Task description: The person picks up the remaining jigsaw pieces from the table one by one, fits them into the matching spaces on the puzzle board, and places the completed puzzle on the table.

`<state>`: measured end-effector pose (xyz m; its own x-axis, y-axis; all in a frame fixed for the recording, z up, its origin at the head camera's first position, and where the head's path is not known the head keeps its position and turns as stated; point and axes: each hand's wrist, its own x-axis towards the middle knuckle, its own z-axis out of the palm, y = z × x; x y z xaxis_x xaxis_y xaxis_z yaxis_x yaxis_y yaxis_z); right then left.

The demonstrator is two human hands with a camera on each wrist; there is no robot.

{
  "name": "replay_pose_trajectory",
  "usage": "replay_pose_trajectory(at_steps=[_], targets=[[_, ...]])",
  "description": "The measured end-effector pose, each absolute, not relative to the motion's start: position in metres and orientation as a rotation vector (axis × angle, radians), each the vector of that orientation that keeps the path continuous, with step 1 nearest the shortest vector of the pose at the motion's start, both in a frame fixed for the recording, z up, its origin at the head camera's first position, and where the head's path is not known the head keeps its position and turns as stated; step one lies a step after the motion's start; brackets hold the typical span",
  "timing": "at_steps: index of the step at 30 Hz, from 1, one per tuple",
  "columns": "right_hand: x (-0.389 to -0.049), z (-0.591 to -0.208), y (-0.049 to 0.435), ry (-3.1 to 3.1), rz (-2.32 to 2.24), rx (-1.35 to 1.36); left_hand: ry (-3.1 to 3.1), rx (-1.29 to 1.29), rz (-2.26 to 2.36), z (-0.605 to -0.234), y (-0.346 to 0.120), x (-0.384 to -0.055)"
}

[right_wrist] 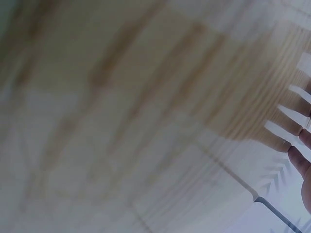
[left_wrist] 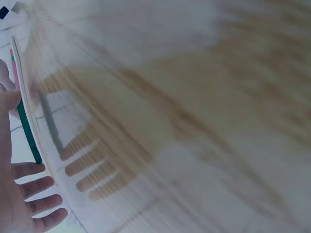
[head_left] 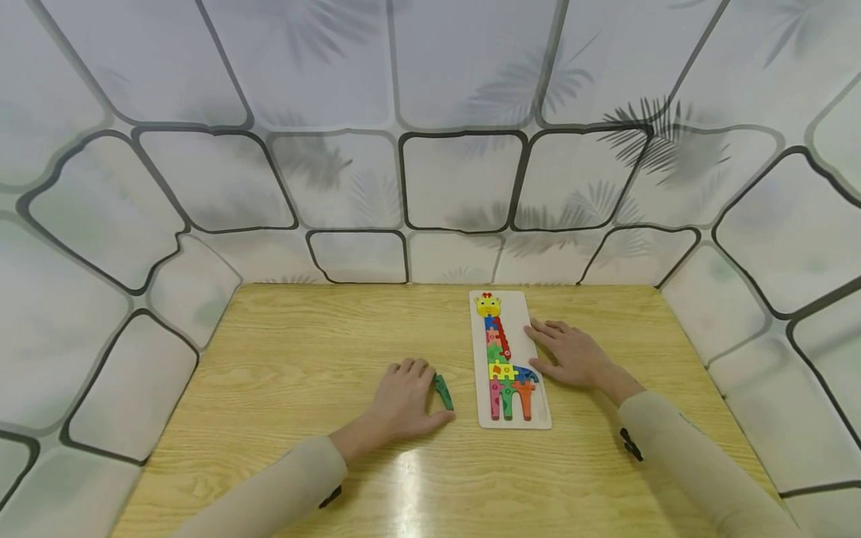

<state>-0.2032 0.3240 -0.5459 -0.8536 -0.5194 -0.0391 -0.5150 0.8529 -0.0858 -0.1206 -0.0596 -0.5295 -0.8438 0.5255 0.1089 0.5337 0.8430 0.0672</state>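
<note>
A giraffe jigsaw board (head_left: 514,329) lies on the table, longer from front to back. Colourful pieces fill it, from a yellow head (head_left: 487,304) at the far end to pink, green and orange legs (head_left: 527,403) at the near end. To its left, my left hand (head_left: 401,400) holds a long, narrow green puzzle piece (head_left: 442,392) between thumb and index finger. The left wrist view shows the green piece (left_wrist: 29,131) spanning thumb to fingertip, close over the table. My right hand (head_left: 572,355) lies with spread fingers at the board's right edge; its fingertips (right_wrist: 294,153) touch down in the right wrist view.
The light wooden table (head_left: 303,336) is glossy and reflects both hands. White walls (head_left: 464,179) with a dark stone-outline and leaf pattern enclose it at the back and both sides. The board's far end lies near the back wall.
</note>
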Motion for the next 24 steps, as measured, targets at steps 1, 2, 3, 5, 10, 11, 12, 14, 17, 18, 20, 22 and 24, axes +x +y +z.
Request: replay_pose_trajectory(at_steps=[1,2,3,5,10,11,12,14,17,18,20,22,24], targets=[[-0.203,-0.547,0.324,2.967,-0.108,-0.830,-2.934,-0.849,-0.146,-0.529,-0.058,-0.121],[-0.204,-0.547,0.324,2.970,-0.104,-0.832,-2.938,-0.853,-0.148,-0.529,-0.057,-0.122],[-0.204,-0.548,0.324,2.970,-0.104,-0.832,-2.944,-0.858,-0.149,-0.528,-0.056,-0.122],[-0.204,-0.548,0.324,2.971,-0.106,-0.829,-2.960,-0.874,-0.171,-0.527,-0.053,-0.123],[-0.204,-0.547,0.324,2.964,-0.115,-0.815,-2.985,-0.935,-0.186,-0.525,-0.047,-0.125],[-0.203,-0.547,0.324,2.965,-0.110,-0.815,-2.987,-0.948,-0.178,-0.524,-0.045,-0.126],[-0.203,-0.547,0.324,2.964,-0.106,-0.814,-2.987,-0.959,-0.164,-0.524,-0.044,-0.126],[-0.203,-0.547,0.324,2.966,-0.103,-0.813,-2.985,-0.981,-0.139,-0.523,-0.041,-0.127],[-0.202,-0.545,0.323,2.968,-0.107,-0.816,-2.975,-1.010,-0.113,-0.522,-0.038,-0.128],[-0.201,-0.544,0.323,2.968,-0.109,-0.814,-2.971,-1.021,-0.110,-0.522,-0.037,-0.128],[-0.201,-0.544,0.323,2.968,-0.107,-0.815,-2.960,-1.046,-0.101,-0.522,-0.034,-0.128],[-0.202,-0.544,0.323,2.966,-0.104,-0.814,-2.947,-1.075,-0.099,-0.521,-0.032,-0.128],[-0.202,-0.544,0.323,2.963,-0.100,-0.812,-2.932,-1.103,-0.109,-0.521,-0.029,-0.128]])
